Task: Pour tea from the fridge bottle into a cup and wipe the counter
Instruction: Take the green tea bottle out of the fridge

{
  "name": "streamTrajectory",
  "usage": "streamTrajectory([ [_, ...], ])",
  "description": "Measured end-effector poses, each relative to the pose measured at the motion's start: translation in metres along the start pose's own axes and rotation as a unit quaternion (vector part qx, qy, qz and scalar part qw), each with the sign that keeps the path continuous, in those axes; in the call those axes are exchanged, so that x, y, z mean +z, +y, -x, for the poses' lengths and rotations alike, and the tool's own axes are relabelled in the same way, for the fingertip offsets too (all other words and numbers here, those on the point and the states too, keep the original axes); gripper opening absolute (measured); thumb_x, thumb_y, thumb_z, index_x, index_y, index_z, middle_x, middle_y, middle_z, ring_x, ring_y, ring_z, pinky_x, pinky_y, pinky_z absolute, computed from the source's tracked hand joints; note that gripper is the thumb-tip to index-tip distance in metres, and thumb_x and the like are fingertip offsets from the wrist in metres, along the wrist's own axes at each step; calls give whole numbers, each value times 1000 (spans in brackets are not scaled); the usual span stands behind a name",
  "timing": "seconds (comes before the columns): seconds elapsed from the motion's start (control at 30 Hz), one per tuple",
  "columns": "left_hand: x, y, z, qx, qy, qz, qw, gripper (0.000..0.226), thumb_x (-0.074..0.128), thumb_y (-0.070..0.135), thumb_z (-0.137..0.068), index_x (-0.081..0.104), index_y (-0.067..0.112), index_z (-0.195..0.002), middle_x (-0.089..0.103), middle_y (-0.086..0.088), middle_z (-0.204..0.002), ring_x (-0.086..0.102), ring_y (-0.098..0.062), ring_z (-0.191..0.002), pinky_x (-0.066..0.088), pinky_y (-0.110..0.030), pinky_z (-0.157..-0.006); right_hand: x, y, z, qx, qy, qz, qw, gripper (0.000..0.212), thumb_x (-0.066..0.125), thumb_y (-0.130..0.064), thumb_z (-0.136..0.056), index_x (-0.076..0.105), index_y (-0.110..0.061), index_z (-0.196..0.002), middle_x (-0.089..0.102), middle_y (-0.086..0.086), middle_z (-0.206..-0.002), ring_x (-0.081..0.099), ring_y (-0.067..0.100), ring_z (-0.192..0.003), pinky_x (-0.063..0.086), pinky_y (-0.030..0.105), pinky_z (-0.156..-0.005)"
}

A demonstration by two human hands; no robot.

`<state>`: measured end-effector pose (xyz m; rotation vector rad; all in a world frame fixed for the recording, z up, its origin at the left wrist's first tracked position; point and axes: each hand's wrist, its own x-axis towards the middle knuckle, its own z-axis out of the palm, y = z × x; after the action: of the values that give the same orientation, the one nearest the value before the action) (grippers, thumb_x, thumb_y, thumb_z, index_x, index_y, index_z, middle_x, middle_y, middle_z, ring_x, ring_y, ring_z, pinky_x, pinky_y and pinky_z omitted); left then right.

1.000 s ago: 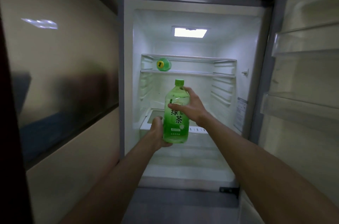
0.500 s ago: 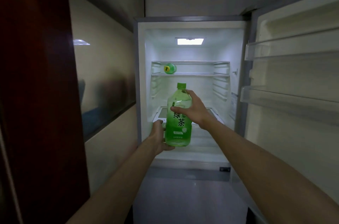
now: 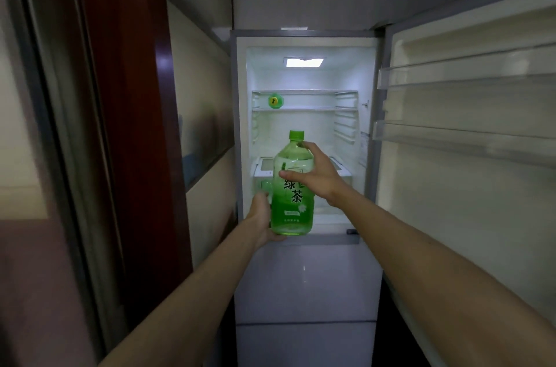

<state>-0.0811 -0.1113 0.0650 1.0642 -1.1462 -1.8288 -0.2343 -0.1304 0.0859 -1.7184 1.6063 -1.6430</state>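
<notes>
A green tea bottle (image 3: 291, 210) with a green cap and a label in Chinese characters is upright in front of the open fridge (image 3: 304, 44). My left hand (image 3: 261, 220) cups its base from the left. My right hand (image 3: 319, 175) wraps around its upper body from the right. The cap is on. No cup or counter is in view.
The fridge door (image 3: 469, 156) stands open on the right with bare door shelves. A second green bottle (image 3: 275, 101) lies on the upper fridge shelf. A dark red door frame (image 3: 126, 126) and a wall close in on the left. Closed lower fridge drawers (image 3: 305, 285) are below.
I have backed away from the fridge with the bottle in both hands. The fridge looks smaller and the red door frame on the left has come into view.
</notes>
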Motion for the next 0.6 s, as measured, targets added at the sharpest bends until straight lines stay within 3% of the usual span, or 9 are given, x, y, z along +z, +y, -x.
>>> streamTrajectory([
  [0.17,-13,-15,39,-15,4,-4,1000,46,25,35,-102,51,7,-77,56,-14,-78,52,-28,-73,45,-36,-76,1,-19,46,8,9,5,1000,82,91,-31,-63,49,-24,-133,60,-9,-114,62,13,-105,54,33,-89],
  [0.3,-14,-24,64,-20,2,6,1000,42,27,37,-101,50,7,-82,57,-16,-83,54,-32,-78,40,-47,-98,-5,-30,73,12,18,10,1000,85,91,-38,-59,50,-26,-131,59,-12,-114,62,11,-105,54,38,-93],
  [0.6,6,-42,120,-18,-26,14,999,39,26,36,-101,49,8,-87,57,-16,-87,55,-33,-84,39,-49,-101,-37,-63,126,7,21,30,999,89,91,-46,-54,48,-30,-131,63,-3,-119,63,15,-106,54,37,-92],
])
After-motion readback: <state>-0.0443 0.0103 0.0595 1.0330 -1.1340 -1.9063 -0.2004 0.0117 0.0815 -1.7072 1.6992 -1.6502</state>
